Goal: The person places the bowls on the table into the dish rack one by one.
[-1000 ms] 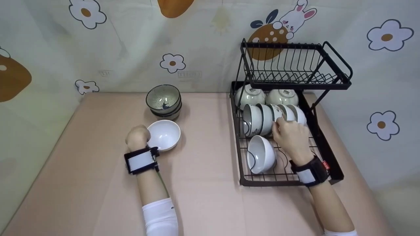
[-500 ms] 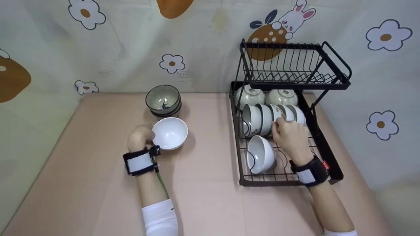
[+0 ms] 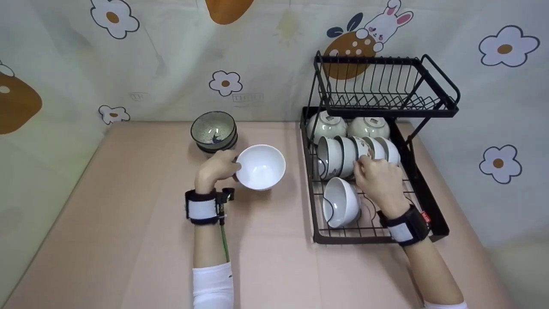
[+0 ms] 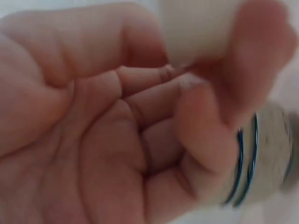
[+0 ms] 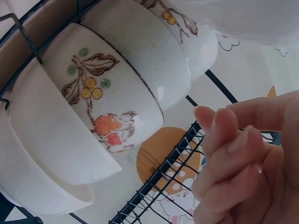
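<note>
My left hand pinches the left side of a plain white bowl, its inside facing up. In the left wrist view, the thumb and fingertips close on the pale bowl wall. My right hand hovers over the dish rack, fingers loosely curled and holding nothing, beside a row of bowls standing on edge. A bowl with a painted fruit branch is among that row in the right wrist view. In front of the row, another white bowl leans on its side in the rack.
Grey-green bowls with dark rims are stacked behind my left hand. The black two-tier dish rack stands at the right, its upper shelf overhanging the back. Two upturned bowls sit under that shelf. A patterned cloth hangs behind.
My left hand has carried the white bowl to the right, away from the stack and toward the rack. The right hand has hardly moved.
</note>
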### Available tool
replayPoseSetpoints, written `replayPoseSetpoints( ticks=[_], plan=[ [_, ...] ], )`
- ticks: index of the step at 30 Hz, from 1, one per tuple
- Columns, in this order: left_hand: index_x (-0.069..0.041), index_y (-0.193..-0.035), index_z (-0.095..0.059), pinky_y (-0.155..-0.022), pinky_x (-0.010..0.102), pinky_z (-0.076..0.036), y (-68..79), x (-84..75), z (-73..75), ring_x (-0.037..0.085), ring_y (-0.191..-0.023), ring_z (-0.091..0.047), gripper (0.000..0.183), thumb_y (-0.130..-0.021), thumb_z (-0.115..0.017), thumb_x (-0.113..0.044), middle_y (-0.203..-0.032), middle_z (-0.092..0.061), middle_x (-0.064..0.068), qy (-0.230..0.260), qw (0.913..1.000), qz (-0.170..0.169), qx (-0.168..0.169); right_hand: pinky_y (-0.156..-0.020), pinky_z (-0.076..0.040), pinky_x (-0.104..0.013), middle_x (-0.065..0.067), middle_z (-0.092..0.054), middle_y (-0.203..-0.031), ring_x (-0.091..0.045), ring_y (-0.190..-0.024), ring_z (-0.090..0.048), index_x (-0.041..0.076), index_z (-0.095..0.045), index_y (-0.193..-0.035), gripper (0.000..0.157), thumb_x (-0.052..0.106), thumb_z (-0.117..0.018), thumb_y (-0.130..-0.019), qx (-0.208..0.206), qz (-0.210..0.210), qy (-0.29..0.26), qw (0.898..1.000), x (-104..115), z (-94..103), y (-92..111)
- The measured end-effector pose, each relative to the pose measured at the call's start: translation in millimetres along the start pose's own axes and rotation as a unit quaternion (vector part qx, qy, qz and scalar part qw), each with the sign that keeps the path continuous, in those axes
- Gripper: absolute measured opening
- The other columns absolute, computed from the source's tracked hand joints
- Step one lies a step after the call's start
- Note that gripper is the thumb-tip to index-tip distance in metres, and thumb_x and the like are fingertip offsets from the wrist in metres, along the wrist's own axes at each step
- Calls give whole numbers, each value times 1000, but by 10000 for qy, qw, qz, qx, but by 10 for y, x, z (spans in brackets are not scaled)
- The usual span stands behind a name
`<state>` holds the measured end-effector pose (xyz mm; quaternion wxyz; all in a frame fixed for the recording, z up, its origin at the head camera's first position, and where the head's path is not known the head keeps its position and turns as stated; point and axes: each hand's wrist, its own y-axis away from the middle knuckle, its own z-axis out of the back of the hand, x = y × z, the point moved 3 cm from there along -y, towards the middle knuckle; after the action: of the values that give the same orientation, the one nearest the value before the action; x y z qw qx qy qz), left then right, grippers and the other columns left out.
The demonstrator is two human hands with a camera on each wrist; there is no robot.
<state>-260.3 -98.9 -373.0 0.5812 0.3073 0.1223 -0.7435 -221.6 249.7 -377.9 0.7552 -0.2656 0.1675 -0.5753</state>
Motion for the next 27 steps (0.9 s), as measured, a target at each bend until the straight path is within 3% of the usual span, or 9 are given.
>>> replayPoseSetpoints(
  ticks=[5, 10, 15, 20, 27],
  plan=[
    [4, -98, -62, -53, 19, -34, -125, -314, -181, 17, -63, -57, 21, -90, -48, -11, -87, -70, 19, 194, 9995, -209, 165, -34, -30, -35, -7, -50, -46, -27, -38, -43, 5, -62, -74, 19, 19, -61, -88, 50, -44, -143, 9999, 31, 27, 6],
    [2, -98, -60, -50, 18, -35, -217, -609, -382, 21, -66, -63, 18, -91, -49, -11, -85, -69, 16, 505, 9969, -595, 92, -35, -28, -32, -4, -46, -44, -23, -38, -42, 5, -61, -74, 23, 21, -60, -90, -2, 77, -309, 9995, 83, 66, 1],
    [3, -99, -59, -52, 18, -37, -246, -829, -530, 23, -67, -64, 18, -90, -48, -8, -85, -68, 17, 934, 9906, -999, -35, -37, -32, -32, -4, -47, -46, -22, -41, -44, 6, -61, -72, 28, 23, -56, -93, 24, 145, -708, 9974, 138, 111, 2],
    [2, -97, -59, -50, 17, -35, -233, -964, -614, 14, -57, -55, 16, -90, -48, -8, -83, -68, 17, 1030, 9877, -1163, -178, -38, -36, -34, -5, -50, -48, -22, -42, -47, 6, -62, -72, 30, 24, -54, -95, 124, 132, -976, 9951, 183, 141, 5],
    [0, -98, -57, -48, 18, -35, -178, -1063, -657, 12, -57, -53, 14, -91, -48, -9, -77, -67, 13, 1100, 9860, -1203, -359, -38, -29, -24, -4, -49, -48, -12, -40, -37, -5, -65, -94, 21, 15, -62, -88, 444, -164, -1399, 9890, 175, 152, 7]
  ],
)
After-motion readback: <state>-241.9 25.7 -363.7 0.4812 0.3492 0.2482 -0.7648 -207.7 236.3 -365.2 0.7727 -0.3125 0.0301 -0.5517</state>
